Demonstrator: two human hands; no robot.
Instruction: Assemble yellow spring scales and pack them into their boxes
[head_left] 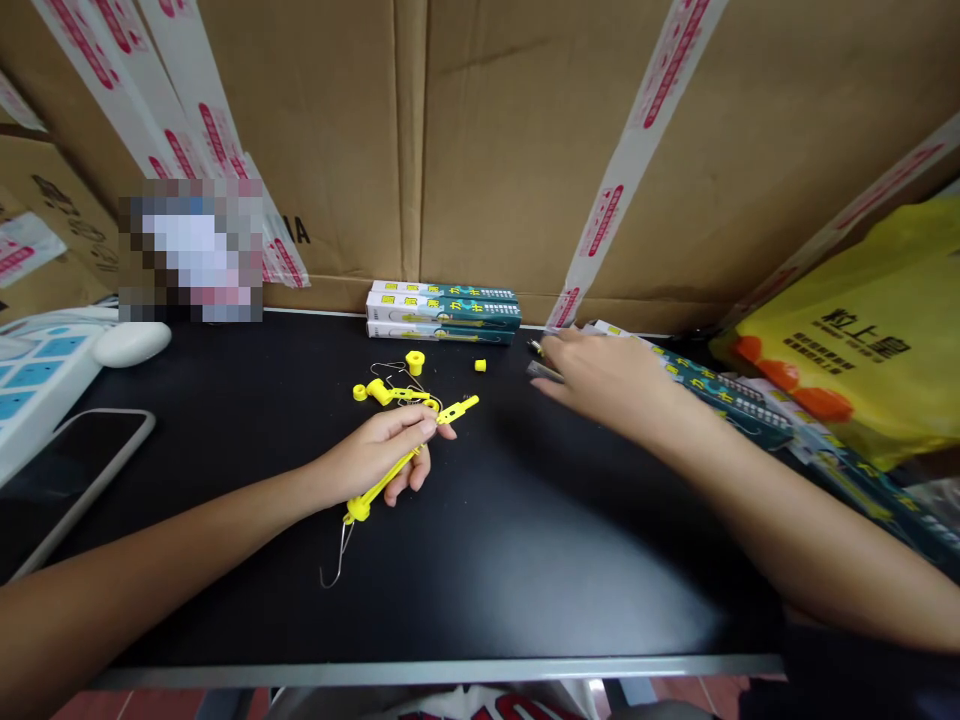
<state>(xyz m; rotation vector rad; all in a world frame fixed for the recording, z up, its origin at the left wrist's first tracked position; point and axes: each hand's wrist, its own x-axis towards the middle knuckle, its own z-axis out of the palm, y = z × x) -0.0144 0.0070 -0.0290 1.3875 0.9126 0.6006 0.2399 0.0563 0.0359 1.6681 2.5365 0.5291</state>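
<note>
My left hand (390, 450) is closed around a yellow spring scale (386, 482), whose wire hook (335, 560) hangs from the lower end toward the table's front. A flat yellow piece with slots (456, 411) juts out past my thumb and index finger. Just beyond that hand lie loose yellow parts: a flanged cap (415, 362), a second cap (379, 391) and a ring (360, 393), with bent wire hooks among them. My right hand (600, 370) reaches to the back, slightly blurred, thumb and fingers apart. Beside its fingertips are a small metal piece (535, 347) and a greyish strip (545, 371).
Printed boxes (442, 312) are stacked at the back; more boxes (720, 395) run along the right, by a yellow bag (847, 330). A small yellow cap (481, 366) stands on the black table (525, 560). At left are a phone (75, 490) and power strip (52, 385).
</note>
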